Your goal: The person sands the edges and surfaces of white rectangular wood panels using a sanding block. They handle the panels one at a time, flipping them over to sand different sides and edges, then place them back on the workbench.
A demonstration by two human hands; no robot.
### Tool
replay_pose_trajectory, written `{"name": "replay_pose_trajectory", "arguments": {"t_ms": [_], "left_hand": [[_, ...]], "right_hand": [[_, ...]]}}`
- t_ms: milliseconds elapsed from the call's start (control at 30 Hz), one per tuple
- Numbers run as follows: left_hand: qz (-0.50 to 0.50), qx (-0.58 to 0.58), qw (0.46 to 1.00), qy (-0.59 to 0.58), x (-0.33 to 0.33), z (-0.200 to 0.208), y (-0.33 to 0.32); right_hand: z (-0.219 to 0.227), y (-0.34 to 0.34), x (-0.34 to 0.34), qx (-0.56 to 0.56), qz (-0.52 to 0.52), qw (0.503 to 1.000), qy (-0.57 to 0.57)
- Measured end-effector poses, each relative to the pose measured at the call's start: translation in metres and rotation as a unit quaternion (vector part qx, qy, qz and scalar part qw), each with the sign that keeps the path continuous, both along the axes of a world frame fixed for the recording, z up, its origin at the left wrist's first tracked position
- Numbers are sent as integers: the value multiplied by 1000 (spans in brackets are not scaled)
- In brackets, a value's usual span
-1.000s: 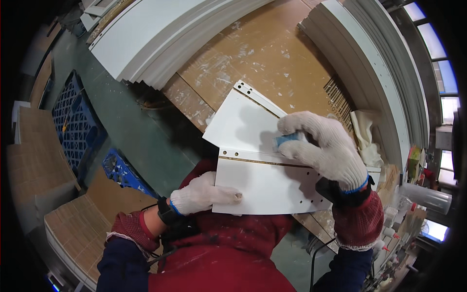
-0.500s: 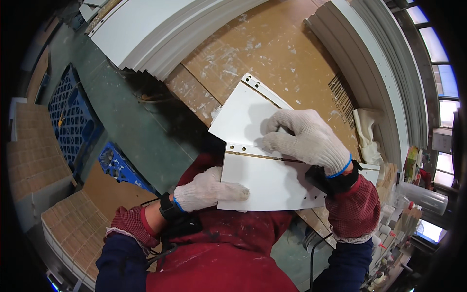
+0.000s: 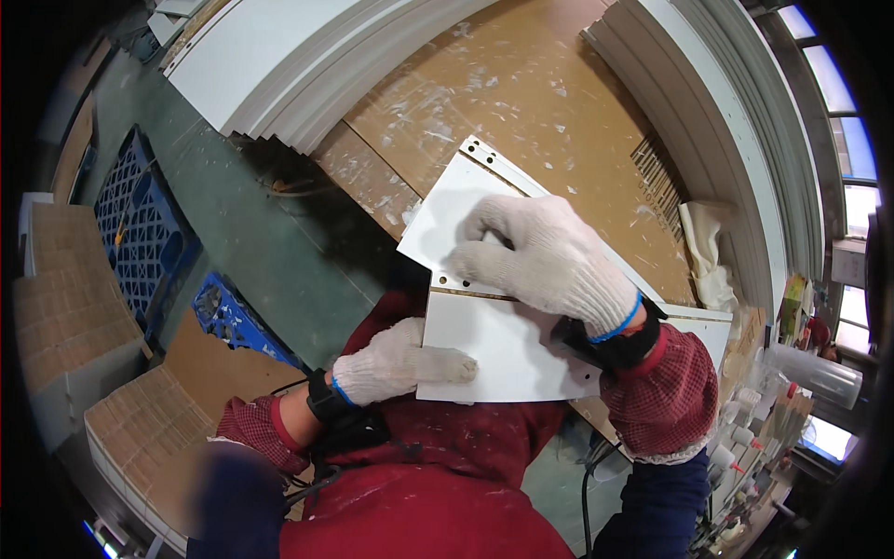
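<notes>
Two white panels lie overlapped in front of me, each with a grooved edge and small drilled holes. My left hand, in a white knit glove, grips the left edge of the near panel, thumb flat on top and fingers underneath. Over the groove is my right hand, gloved too, its fingertips pinched together close to the holes at the groove's left end. Whatever it may hold is hidden. The far panel sits at an angle beyond, its holed edge toward the table's far side.
Long stacks of white panels stand at the back left and along the right of a brown, paint-spotted table. A cream cloth hangs by the right stack. Blue plastic pallets and stacked brown boards are at the left.
My right hand has shifted left along the groove, toward the holes at its left end. The left hand and the panels have stayed almost still.
</notes>
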State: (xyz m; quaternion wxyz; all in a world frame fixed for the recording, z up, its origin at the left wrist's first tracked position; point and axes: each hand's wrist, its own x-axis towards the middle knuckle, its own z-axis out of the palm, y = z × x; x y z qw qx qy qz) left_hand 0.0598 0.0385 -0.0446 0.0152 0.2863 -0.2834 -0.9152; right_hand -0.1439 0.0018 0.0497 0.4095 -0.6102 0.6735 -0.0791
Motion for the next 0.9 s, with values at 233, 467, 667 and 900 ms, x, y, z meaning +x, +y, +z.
{"name": "replay_pose_trajectory", "arguments": {"t_ms": [233, 467, 667, 900], "left_hand": [[-36, -48, 998, -19, 0, 6, -6], [0, 8, 1000, 21, -1, 3, -2], [-42, -127, 991, -11, 4, 5, -5], [19, -88, 996, 11, 6, -12, 3]], "right_hand": [[11, 1, 1, 21, -29, 999, -16], [-2, -6, 20, -26, 17, 999, 18], [8, 14, -13, 59, -45, 997, 31], [16, 56, -57, 26, -162, 984, 67]]}}
